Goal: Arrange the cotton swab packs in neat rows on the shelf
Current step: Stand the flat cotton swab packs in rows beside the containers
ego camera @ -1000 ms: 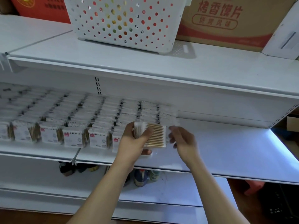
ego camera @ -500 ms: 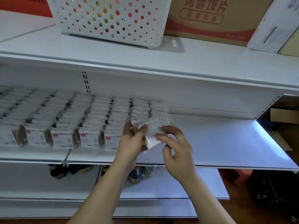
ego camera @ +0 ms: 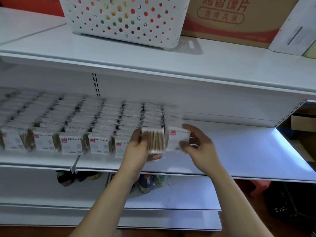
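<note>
Head view. Looks like the step of taking one pack off a small bunch and setting it at the right end of the rows. Left hand [ego camera: 138, 151] curled round a bunch of cotton swab packs [ego camera: 155, 142], thumb under, sticks facing out. Right hand [ego camera: 196, 144] pinching one more pack [ego camera: 177, 139], label side out, red mark at its top corner. Both held up in front of the middle shelf [ego camera: 239, 151], just beside each other, maybe touching; too blurry to tell. Many packs already standing in rows [ego camera: 71, 127] on the left part of the shelf, right up to the hands. Bare white shelf to the right. Next move, most likely: stand the single pack upright at the front of the last row, label out, in line with its neighbors.

Up top: a white basket [ego camera: 123, 19] with round holes, a cardboard box [ego camera: 227, 19] beside it. Down low: some bottles [ego camera: 147, 184] on the bottom shelf.
</note>
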`<move>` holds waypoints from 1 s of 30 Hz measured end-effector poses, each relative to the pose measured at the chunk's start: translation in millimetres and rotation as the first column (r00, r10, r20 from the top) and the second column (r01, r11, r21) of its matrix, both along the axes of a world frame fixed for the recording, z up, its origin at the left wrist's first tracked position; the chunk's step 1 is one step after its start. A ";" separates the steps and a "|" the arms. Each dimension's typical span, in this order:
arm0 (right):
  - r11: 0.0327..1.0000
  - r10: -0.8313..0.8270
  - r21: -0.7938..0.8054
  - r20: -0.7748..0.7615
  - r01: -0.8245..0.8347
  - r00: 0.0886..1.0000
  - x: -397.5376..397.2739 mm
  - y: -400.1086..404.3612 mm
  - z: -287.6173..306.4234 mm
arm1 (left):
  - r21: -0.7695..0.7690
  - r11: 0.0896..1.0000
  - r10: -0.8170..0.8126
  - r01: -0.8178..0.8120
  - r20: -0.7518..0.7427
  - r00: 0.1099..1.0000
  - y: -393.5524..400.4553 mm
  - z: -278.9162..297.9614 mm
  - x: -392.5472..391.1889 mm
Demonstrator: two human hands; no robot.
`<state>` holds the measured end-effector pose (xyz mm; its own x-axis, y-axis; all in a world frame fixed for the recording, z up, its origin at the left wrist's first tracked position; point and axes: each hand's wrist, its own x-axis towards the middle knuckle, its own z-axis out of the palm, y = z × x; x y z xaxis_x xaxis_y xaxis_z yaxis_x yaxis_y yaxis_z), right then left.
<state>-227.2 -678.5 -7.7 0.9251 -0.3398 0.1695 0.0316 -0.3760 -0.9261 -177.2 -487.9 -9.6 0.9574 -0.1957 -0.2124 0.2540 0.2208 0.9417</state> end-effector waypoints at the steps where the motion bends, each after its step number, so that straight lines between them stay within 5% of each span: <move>1: 0.997 -0.082 0.008 0.018 0.082 0.996 4.4 -7.0 -8.3 | -0.002 1.000 0.013 -0.013 -0.011 1.000 2.9 -0.5 0.6; 4: 0.974 -0.218 -0.072 -0.013 0.216 0.976 14.1 -23.7 -38.7 | 0.016 0.998 0.063 -0.063 -0.022 0.998 10.0 -2.4 0.8; 11: 0.946 -0.098 -0.303 0.059 0.112 0.993 35.1 -11.3 -75.5 | 0.113 0.988 0.109 -0.108 -0.004 0.994 15.3 -1.3 -2.4; 21: 0.810 -0.170 -0.557 0.075 0.183 0.983 44.2 -9.4 -79.8 | 0.146 0.987 0.069 -0.064 -0.032 0.997 11.4 2.2 -2.8; 25: 0.948 -0.242 -0.188 0.101 0.258 0.965 24.5 6.2 -53.7 | 0.084 0.996 0.027 -0.024 -0.028 0.999 4.5 0.6 -2.1; 28: 0.992 0.021 0.124 -0.105 -0.008 0.994 8.3 22.8 -30.1 | 0.050 0.998 -0.024 0.023 0.015 1.000 -4.2 4.6 -5.2; 30: 0.980 0.156 0.145 -0.140 -0.135 0.978 1.2 27.8 -25.7 | 0.037 0.997 -0.074 0.073 0.047 0.996 -9.7 6.1 -8.1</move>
<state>-225.9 -650.7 -33.4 0.9777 -0.2098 -0.0130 -0.0665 -0.2500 -0.9660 -185.3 -497.6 -3.5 0.9500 -0.2593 -0.1739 0.2221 0.1699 0.9601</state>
